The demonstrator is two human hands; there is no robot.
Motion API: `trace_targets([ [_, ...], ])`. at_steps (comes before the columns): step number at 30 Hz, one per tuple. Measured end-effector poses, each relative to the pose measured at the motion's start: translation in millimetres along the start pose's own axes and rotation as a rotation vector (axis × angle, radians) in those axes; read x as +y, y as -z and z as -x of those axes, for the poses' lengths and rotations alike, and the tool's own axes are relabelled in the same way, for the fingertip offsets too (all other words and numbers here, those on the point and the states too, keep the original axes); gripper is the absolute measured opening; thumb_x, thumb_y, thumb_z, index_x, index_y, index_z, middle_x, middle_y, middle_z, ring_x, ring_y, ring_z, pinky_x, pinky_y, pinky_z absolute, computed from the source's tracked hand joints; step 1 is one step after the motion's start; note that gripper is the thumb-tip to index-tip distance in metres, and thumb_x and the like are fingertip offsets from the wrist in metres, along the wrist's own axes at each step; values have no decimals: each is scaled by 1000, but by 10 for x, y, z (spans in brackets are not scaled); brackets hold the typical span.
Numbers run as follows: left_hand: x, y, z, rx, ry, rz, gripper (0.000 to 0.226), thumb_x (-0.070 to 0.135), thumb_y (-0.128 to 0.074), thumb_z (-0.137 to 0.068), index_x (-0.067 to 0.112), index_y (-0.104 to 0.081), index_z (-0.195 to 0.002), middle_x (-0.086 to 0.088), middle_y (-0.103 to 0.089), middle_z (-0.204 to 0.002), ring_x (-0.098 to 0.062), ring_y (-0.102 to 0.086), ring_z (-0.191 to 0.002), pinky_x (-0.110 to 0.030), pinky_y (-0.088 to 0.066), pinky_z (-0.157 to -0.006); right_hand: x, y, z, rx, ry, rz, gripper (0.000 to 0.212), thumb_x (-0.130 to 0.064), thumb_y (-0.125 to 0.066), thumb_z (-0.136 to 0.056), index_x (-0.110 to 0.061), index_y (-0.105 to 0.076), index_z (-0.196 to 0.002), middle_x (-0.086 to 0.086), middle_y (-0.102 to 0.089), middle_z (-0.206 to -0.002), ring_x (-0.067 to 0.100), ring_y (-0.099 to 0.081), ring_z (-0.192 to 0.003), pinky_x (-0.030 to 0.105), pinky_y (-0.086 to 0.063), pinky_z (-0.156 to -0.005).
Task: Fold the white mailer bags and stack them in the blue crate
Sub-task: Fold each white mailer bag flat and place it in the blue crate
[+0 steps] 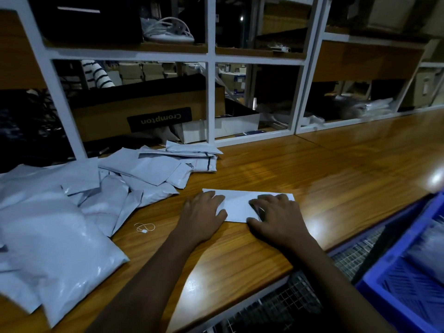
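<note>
A folded white mailer bag (237,204) lies flat on the wooden table (336,169), near its front edge. My left hand (204,216) presses on the bag's left end with fingers spread. My right hand (276,218) presses flat on its right end and wears a dark ring. A loose heap of white mailer bags (134,174) covers the table's left side, with a larger full bag (55,239) at the front left. The blue crate (408,272) stands low at the right, beside the table, with pale bags inside it.
A small white elastic loop (144,227) lies on the table left of my left forearm. A white-framed shelf unit (211,68) with cartons, one marked Crompton (159,118), rises behind the table. Wire mesh (288,306) runs below the table's front edge.
</note>
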State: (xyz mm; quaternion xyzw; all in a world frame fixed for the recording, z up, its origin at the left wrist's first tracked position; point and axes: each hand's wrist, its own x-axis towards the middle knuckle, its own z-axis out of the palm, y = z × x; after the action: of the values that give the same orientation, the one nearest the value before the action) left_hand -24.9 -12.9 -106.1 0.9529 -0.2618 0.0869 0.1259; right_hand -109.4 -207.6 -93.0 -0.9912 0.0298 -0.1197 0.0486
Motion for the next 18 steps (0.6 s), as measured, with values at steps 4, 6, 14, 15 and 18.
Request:
trace_targets([
  [4,-5,55,-57,-28,-6,54,46,42,-42,-100,31,-46,-144,3,-39,-154,-19,-34,-141,-46,-29,-114,31,59,-2,-38,33,-31,91,-89,-21,-59,-43,-52,-132,-4,-45,-138,23,-33,-128,38,-25,-97],
  [6,-34,72,-59,-17,-18,81,45,42,-43,-98,30,-50,-142,2,-43,-152,-18,-38,-138,-45,-33,-112,77,73,-59,-119,49,-147,99,-93,-28,-56,-45,-44,-141,1,-37,-150,26,-24,-140,43,-22,-110],
  [14,-26,118,-4,-19,-11,94,44,41,-44,-97,31,-51,-140,2,-45,-151,-19,-39,-137,-46,-32,-112,65,249,-256,-334,41,77,96,-84,-52,-76,-47,-13,-156,3,-23,-164,38,-21,-145,55,-22,-112],
  [15,-17,121,-1,-22,-4,89,43,39,-45,-98,32,-51,-140,3,-44,-152,-19,-37,-138,-46,-30,-112,58,252,-253,-315,41,90,96,-85,-52,-75,-46,-16,-155,4,-30,-161,37,-25,-143,53,-24,-111],
  [18,32,128,7,-17,12,86,43,39,-45,-99,34,-48,-142,4,-41,-153,-18,-34,-140,-46,-27,-113,48,250,-224,-220,69,105,96,-84,-57,-72,-42,-27,-153,6,-42,-151,34,-35,-135,44,-30,-106],
])
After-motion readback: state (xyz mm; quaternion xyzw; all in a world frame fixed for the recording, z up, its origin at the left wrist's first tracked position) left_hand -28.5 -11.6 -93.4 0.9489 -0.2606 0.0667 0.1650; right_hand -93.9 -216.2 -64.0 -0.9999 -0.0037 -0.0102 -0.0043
